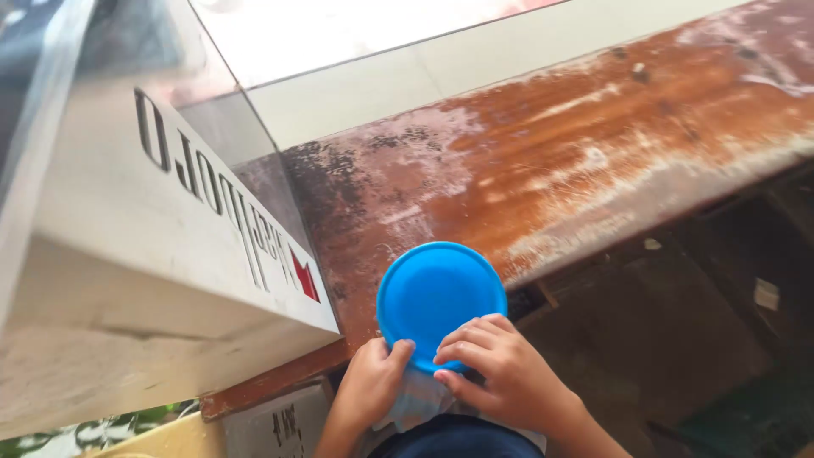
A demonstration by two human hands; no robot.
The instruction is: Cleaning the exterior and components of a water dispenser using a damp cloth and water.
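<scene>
The left hand (373, 379) is curled, its thumb pressed on the near rim of a blue lid (439, 298), with pale cloth (417, 399) held beneath. The right hand (496, 369) is laid over the lid's near right edge, fingers bent in a grasp. The lid is held at the near edge of a worn brown counter (593, 161). A white box (127, 280) stands close on the left; open counter lies to the right

- Left hand (373, 382) and right hand (500, 373) are bare, with no rings or gloves.
- Both forearms are uncovered, no sleeves showing.
- Dark blue garment (458, 437) below.
</scene>
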